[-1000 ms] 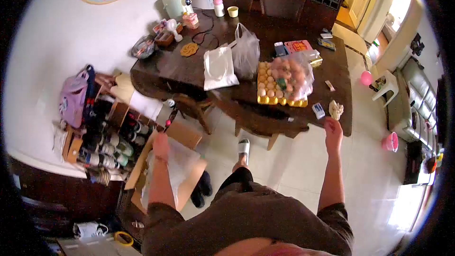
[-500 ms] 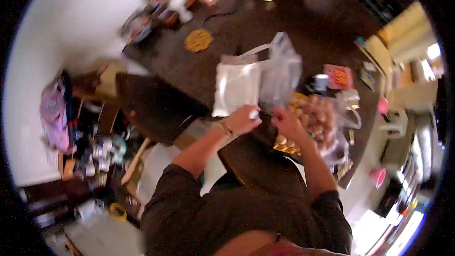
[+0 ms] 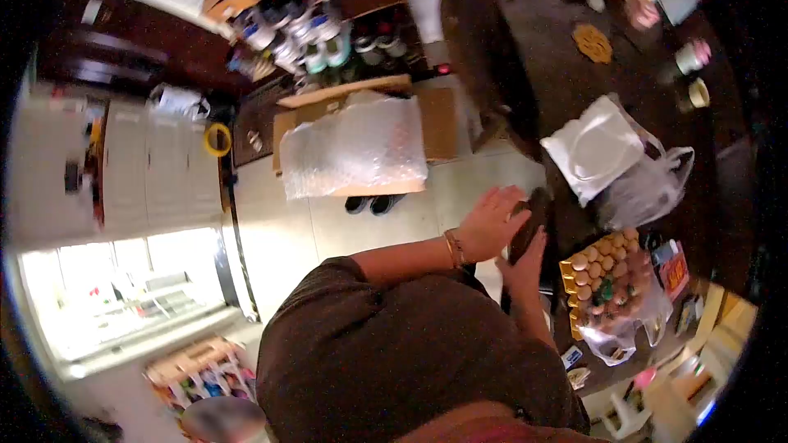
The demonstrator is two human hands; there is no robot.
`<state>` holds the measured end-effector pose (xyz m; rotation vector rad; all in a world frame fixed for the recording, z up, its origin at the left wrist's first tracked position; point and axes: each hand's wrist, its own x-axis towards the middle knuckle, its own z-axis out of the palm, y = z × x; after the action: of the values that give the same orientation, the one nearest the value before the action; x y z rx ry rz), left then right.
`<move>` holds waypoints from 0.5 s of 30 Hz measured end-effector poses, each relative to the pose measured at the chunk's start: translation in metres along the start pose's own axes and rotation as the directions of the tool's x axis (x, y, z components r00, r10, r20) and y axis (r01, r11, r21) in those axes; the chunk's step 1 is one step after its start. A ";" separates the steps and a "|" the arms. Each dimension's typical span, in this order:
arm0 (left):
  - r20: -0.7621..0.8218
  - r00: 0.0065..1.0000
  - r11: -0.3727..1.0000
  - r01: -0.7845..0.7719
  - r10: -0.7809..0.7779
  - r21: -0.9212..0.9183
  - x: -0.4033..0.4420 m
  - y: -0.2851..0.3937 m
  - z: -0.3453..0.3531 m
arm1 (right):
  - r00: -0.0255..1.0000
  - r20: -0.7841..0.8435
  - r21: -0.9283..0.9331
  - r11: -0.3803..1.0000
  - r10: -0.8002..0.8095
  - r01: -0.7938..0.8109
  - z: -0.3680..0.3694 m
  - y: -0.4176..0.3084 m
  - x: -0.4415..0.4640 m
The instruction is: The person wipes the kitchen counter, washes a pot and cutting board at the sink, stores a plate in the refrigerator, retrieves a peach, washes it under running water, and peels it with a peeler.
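Observation:
My left hand (image 3: 492, 223) rests on the near side of a dark wooden chair back (image 3: 532, 221), its fingers bent over the edge. Lower down, my right hand (image 3: 525, 267) holds the same chair back. The chair stands against the dark table (image 3: 698, 180), its lower part mostly hidden. On the table beyond it lie a white packet (image 3: 595, 149) and a clear plastic bag (image 3: 650, 193). Closer to my right arm sits a yellow egg tray (image 3: 566, 279) with several eggs (image 3: 603, 254), partly covered by a plastic bag (image 3: 652, 312).
An open cardboard box (image 3: 439, 119) topped with bubble wrap (image 3: 361, 148) stands on the floor at left, with dark shoes (image 3: 373, 204) beside it. Another dark chair (image 3: 484, 41) is at the table's far side. Farther along the table are a round trivet (image 3: 592, 43) and a small yellow bowl (image 3: 698, 93).
My view has swung left toward the floor and box. Both hands have gone from near the white packet and plastic bag to the chair back.

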<state>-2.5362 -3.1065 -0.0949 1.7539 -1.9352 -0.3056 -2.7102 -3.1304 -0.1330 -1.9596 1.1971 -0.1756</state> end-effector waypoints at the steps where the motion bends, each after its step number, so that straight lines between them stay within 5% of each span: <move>1: 0.065 0.991 0.993 0.120 -0.119 -0.011 -0.033 -0.011 0.002 | 0.998 -0.040 -0.022 0.999 0.039 -0.040 0.007 0.007 -0.001; 3: 0.174 0.912 0.924 0.382 -0.372 -0.023 -0.109 -0.027 -0.003 | 0.996 -0.061 0.041 0.997 0.066 -0.063 0.011 0.022 0.005; 5: 0.469 0.616 0.759 0.615 -0.633 0.216 -0.194 -0.032 -0.032 | 0.999 -0.033 -0.005 0.999 0.041 -0.041 -0.001 0.009 0.004; 7: 0.531 0.392 0.654 0.544 -0.752 0.525 -0.288 -0.025 -0.032 | 0.995 0.006 0.038 0.994 0.104 -0.105 -0.002 0.026 0.011; 9: 0.589 0.213 0.571 0.628 -0.779 0.528 -0.355 -0.001 -0.050 | 0.935 0.098 0.099 0.931 0.341 -0.351 -0.016 -0.039 -0.008; 11: 0.578 0.302 0.558 0.759 -0.758 0.336 -0.416 0.009 -0.043 | 0.985 0.096 0.269 0.949 0.145 -0.166 0.002 0.076 0.044; 14: 0.433 0.348 0.459 0.870 -0.832 0.182 -0.476 0.037 -0.058 | 0.955 -0.078 -0.113 0.949 0.287 -0.295 -0.005 0.000 0.013; 15: 0.365 0.345 0.423 0.892 -0.865 0.160 -0.488 0.043 -0.070 | 0.961 -0.165 -0.358 0.895 0.221 -0.267 0.000 0.000 0.011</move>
<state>-2.5186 -2.6121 -0.1201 2.7173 -0.8798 -1.1787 -2.7041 -3.1397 -0.1359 -2.1207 1.6445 0.0775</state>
